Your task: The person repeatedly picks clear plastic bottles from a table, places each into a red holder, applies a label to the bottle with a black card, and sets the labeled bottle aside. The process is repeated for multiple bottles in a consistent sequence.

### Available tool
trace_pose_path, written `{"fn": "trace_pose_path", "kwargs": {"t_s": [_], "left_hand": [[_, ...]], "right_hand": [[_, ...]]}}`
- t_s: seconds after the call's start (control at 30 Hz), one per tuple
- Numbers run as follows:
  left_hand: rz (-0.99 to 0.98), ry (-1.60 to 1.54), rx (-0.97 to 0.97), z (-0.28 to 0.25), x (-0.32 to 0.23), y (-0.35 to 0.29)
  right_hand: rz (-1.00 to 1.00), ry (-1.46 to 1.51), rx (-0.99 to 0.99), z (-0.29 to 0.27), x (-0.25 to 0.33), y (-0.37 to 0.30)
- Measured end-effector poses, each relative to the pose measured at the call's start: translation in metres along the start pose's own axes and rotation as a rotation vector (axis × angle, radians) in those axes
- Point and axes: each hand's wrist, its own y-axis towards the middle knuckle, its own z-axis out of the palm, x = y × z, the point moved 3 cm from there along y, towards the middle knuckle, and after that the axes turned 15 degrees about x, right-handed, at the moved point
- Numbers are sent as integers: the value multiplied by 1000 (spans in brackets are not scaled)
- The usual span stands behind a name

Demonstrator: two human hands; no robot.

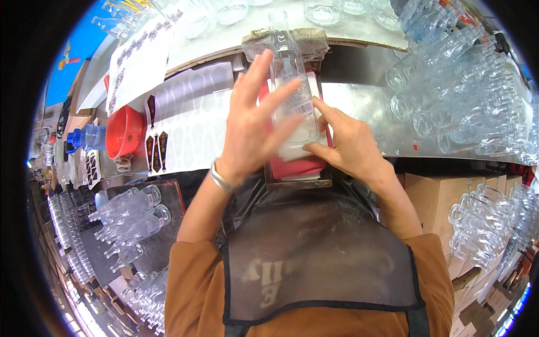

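The glass bottle [304,106] is likely slippery, fragile: hold its body. Left hand [250,115]: fingers apart; right hand [352,137]: beside its base, clamping unclear.

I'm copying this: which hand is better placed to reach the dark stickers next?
Probably the left hand: it's nearer the dark stickers and spread open, while the right hand holds the glass bottle near its base.

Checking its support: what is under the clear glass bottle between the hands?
A flat red pad shows near the base; a rolled beige cloth lies beneath the neck. The bottle, left hand and right hand hide the rest.
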Motion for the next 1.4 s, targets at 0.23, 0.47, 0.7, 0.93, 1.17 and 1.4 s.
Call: {"fn": "trace_pose_path", "kwargs": {"t_s": [0.23, 0.47, 0.7, 0.93, 1.17, 1.4], "left_hand": [[52, -212, 76, 0, 30, 2], [-37, -431, -84, 18, 35, -6], [-31, -339, -80, 20, 30, -6], [-30, -353, -79, 23, 33, -7], [-50, -388, -73, 23, 33, -6], [-49, -370, -54, 22, 34, -5]], "right_hand": [[153, 653, 61, -15, -29, 10], [93, 685, 27, -8, -29, 37], [87, 574, -3, -3, -28, 40], [85, 549, -1, -2, -28, 39], [107, 551, 1, -3, -27, 39], [68, 818, -70, -3, -47, 38]]}}
